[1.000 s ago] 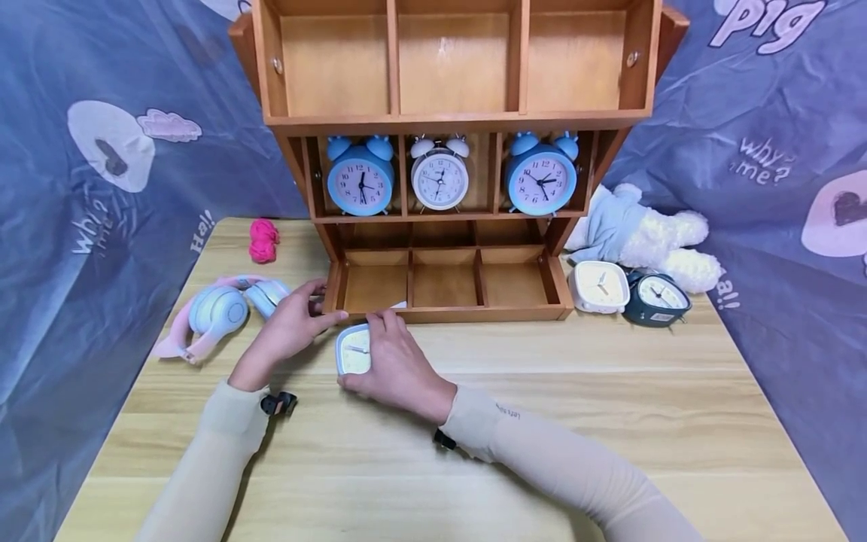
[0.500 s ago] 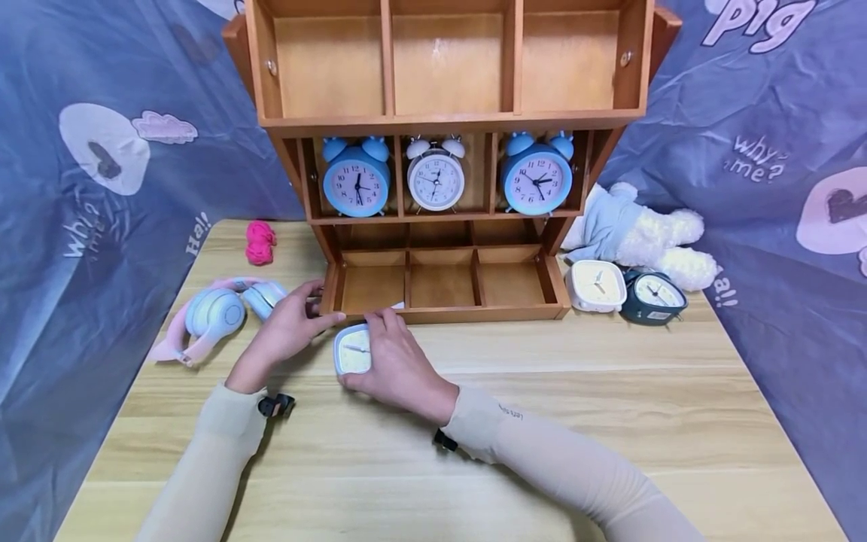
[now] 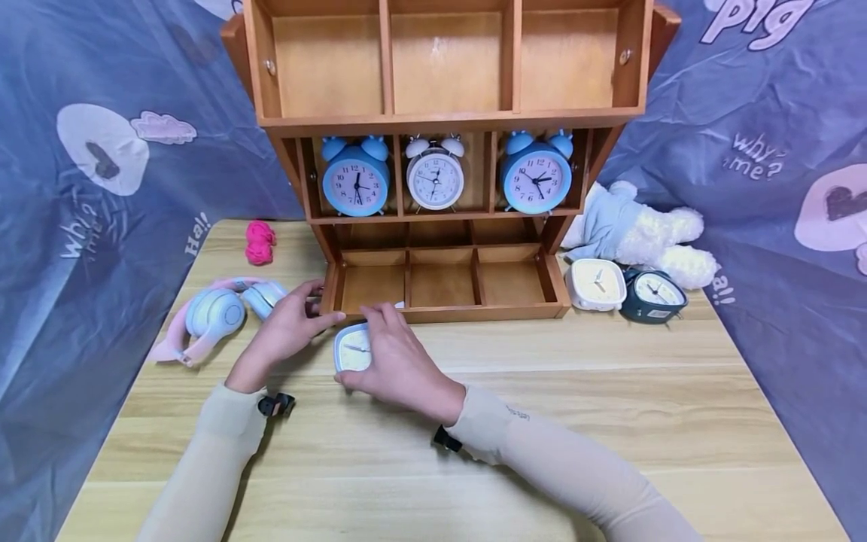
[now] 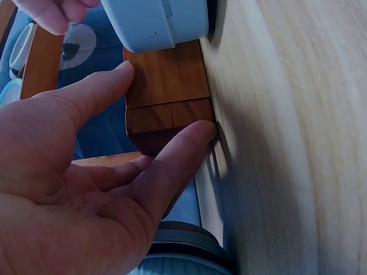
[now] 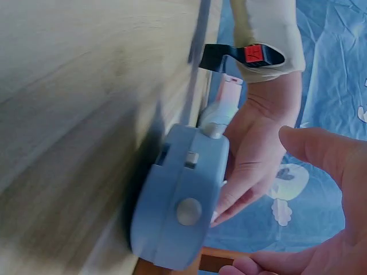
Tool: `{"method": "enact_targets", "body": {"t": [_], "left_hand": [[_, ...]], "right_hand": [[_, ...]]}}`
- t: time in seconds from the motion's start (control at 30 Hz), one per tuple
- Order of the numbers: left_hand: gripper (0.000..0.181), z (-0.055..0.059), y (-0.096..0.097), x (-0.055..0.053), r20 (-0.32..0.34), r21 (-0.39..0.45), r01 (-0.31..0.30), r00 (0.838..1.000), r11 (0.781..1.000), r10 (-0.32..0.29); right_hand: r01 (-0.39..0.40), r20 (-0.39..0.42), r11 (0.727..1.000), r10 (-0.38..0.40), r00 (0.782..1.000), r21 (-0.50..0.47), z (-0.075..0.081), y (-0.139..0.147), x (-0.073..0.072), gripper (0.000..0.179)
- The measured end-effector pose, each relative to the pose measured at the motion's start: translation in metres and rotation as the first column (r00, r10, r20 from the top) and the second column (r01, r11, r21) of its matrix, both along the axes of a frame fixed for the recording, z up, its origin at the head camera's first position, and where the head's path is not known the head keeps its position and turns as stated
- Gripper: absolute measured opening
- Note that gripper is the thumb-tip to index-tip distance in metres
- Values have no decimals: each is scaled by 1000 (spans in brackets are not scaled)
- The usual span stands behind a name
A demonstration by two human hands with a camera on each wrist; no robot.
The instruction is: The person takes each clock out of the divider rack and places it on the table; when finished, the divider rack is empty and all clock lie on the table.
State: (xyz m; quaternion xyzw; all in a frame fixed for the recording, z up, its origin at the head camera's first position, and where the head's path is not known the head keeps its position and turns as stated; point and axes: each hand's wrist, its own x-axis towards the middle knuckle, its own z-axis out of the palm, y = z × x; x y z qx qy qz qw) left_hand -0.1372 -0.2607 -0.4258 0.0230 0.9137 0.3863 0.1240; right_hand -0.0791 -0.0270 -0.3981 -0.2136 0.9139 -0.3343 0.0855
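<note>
A small light-blue alarm clock (image 3: 353, 349) with a pale face stands on the table, in front of the wooden shelf's (image 3: 488, 312) lower left corner. My right hand (image 3: 403, 365) is over its right side in the head view. In the right wrist view, the thumb and fingers are spread, with a visible gap to the clock (image 5: 180, 200). My left hand (image 3: 290, 327) holds the bottom left corner of the shelf. Its thumb lies along the upper edge of that corner (image 4: 166, 80), and a finger presses the end near the table.
Two blue twin-bell clocks (image 3: 355, 188) and a white one (image 3: 436, 179) occupy the middle tier. Headphones (image 3: 215, 312) and a pink yarn bundle (image 3: 260, 242) lie left. A white clock (image 3: 596, 285), a dark green clock (image 3: 653, 296) and a plush toy (image 3: 637, 229) sit right.
The right hand's fingers and thumb have shifted slightly outward from the blue clock, which stays in place. My left hand keeps its hold on the shelf corner.
</note>
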Motion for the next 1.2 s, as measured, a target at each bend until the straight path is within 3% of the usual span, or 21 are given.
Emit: {"method": "enact_targets", "body": {"t": [0.33,0.67,0.93,1.2], "left_hand": [[82,-2,0,2,-21,5,1,1000,1000,-1],[84,-2,-1,1,-7,10,-1,1000,1000,1],[84,-3,-2,1,-14,-1,1,1000,1000,-1],[82,-2,-1,1,-10,12,2,1000,1000,-2]], "right_hand": [[17,5,998,-17,1000,-67,14,11,-1,109],[88,-29,986,-93,995,-142,44,39,-24,106],[163,-31,962,-174,984,-218,68,60,-33,104],[213,-18,937,-226,974,-277,79,74,-35,104]]}}
